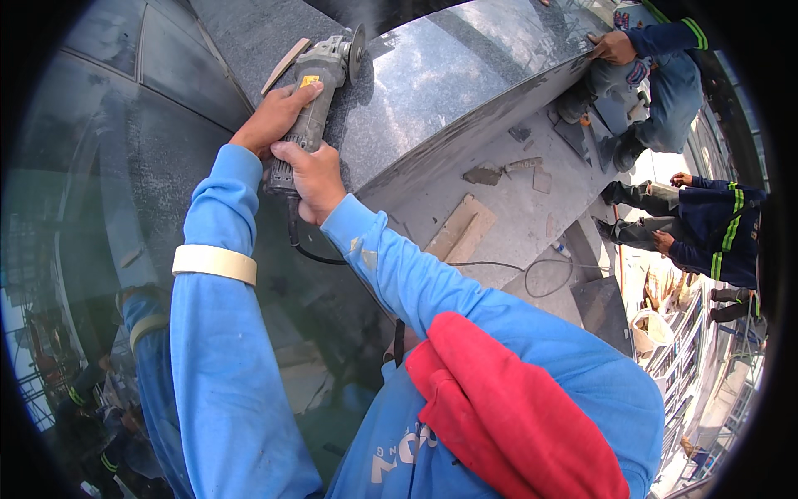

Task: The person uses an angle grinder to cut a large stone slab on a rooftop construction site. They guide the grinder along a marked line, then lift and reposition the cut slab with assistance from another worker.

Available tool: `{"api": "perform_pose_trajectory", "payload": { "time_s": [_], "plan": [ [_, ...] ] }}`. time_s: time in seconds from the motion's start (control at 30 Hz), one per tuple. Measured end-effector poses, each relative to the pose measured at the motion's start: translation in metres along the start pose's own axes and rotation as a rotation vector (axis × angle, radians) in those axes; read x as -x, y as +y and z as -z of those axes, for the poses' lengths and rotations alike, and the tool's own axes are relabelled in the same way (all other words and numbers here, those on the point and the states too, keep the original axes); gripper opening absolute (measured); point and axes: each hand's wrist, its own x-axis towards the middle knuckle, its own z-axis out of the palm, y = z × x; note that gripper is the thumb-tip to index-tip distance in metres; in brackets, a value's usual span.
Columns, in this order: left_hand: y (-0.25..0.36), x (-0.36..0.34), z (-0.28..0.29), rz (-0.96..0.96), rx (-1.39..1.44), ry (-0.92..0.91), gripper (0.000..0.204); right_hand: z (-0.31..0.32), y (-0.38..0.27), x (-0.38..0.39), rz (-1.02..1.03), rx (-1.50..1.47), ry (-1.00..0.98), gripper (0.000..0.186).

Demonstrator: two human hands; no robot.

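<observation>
Speckled grey stone slab [465, 79]: flat face up
Grey-bodied angle grinder [311, 121]: at the slab's left end
Bare left hand [273, 117]: left of the slab, fingers clamped round the grinder's middle
Bare right hand [320, 178]: fingers clamped round the grinder's rear
Thin round disc [357, 55]: over the slab's left end
</observation>
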Motion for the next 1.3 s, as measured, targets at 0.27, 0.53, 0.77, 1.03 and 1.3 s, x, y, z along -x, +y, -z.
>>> {"api": "perform_pose_trajectory", "payload": {
  "time_s": [0.27, 0.53, 0.77, 1.03, 1.3],
  "plan": [
    [0.004, -0.003, -0.002, 0.024, -0.034, 0.011, 0.056, 0.004, 0.0, -0.006, -0.011, 0.031, -0.011, 0.025],
    [0.005, 0.008, 0.001, -0.004, -0.042, 0.013, 0.055, -0.003, 0.004, 0.004, 0.051, 0.006, -0.006, 0.023],
    [0.003, 0.013, 0.0, -0.009, -0.031, 0.042, 0.054, -0.004, 0.006, 0.009, 0.039, 0.019, 0.004, 0.024],
    [0.002, 0.005, -0.001, -0.021, -0.062, 0.03, 0.054, 0.002, 0.005, 0.001, 0.065, 0.042, -0.001, 0.025],
    [0.0, -0.004, -0.003, -0.01, -0.018, 0.004, 0.058, 0.001, -0.001, -0.002, 0.015, -0.007, 0.017, 0.025]
  ]
}}
